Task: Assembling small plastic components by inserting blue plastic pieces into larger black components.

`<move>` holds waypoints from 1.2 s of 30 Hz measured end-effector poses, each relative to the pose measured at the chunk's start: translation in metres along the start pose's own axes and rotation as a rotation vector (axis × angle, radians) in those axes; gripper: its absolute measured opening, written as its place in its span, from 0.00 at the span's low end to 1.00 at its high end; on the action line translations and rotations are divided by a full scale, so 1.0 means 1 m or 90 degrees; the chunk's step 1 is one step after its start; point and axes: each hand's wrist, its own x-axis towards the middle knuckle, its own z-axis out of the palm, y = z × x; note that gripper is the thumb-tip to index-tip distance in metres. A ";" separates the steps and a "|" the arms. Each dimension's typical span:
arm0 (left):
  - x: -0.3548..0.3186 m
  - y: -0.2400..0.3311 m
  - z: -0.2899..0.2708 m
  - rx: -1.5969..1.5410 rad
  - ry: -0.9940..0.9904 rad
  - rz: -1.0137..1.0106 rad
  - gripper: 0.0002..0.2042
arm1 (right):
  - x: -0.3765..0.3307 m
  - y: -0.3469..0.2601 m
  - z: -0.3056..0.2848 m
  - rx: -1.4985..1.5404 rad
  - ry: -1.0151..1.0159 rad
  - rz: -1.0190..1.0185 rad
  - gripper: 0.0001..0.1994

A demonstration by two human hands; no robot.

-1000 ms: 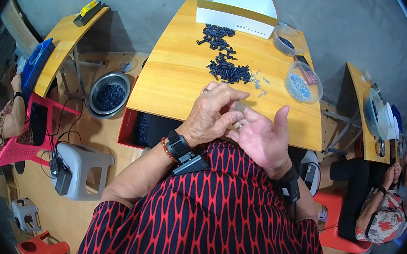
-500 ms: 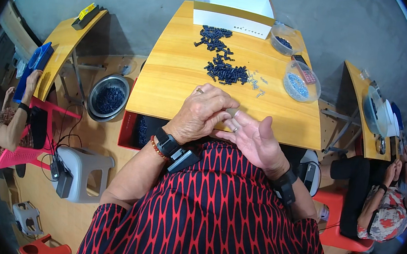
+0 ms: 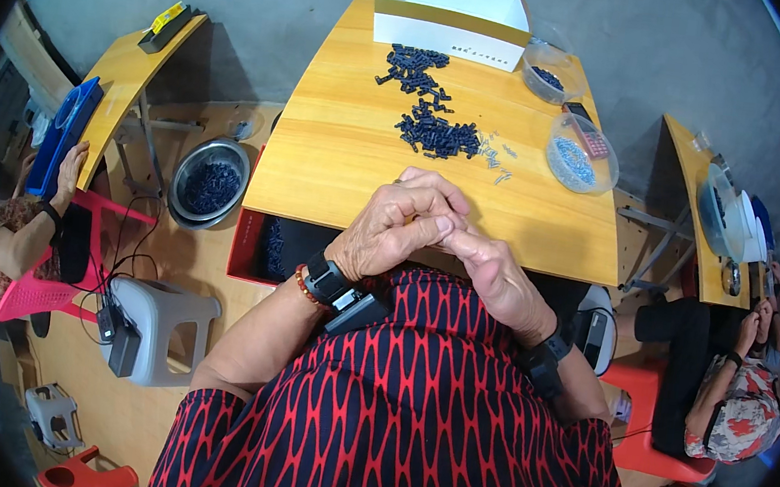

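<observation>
Both my hands meet at the near edge of the wooden table (image 3: 323,160). My left hand (image 3: 399,226) has its fingers bent and its thumb pressed toward the index finger. Against those fingertips lies my right hand (image 3: 492,268), its fingers curled in and closed. Whatever they pinch is too small or too hidden to make out. Just beyond the hands is a pile of small dark-blue cylindrical pieces (image 3: 435,132). Small clear pieces (image 3: 496,158) are scattered at its right side. A second dark pile (image 3: 413,70) lies farther back.
A white box with a gold rim (image 3: 450,36) stands at the back. To the right are a clear bowl of light-blue bits (image 3: 572,163), a clear bowl with dark pieces (image 3: 547,79) and a calculator (image 3: 593,143). A metal basin (image 3: 210,185) sits left. Other people work at both sides.
My right hand has gone from spread, with its thumb raised, to curled in against the left hand. The left thumb now lies across the fingertips.
</observation>
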 end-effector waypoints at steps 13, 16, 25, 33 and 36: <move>0.001 -0.004 0.004 0.147 0.074 -0.007 0.08 | 0.004 0.003 -0.001 -0.105 0.000 -0.039 0.47; -0.002 -0.008 0.007 0.172 0.187 -0.011 0.08 | 0.002 0.001 -0.002 -0.122 0.017 -0.025 0.46; -0.006 0.010 -0.001 0.146 0.091 0.038 0.07 | 0.000 0.000 -0.008 -0.409 0.035 -0.068 0.34; -0.011 -0.002 0.003 -0.177 -0.017 -0.174 0.11 | 0.003 -0.014 -0.006 -0.542 0.064 -0.102 0.23; -0.010 -0.007 0.002 -0.222 -0.028 -0.196 0.11 | 0.004 -0.016 -0.006 -0.576 0.070 -0.118 0.21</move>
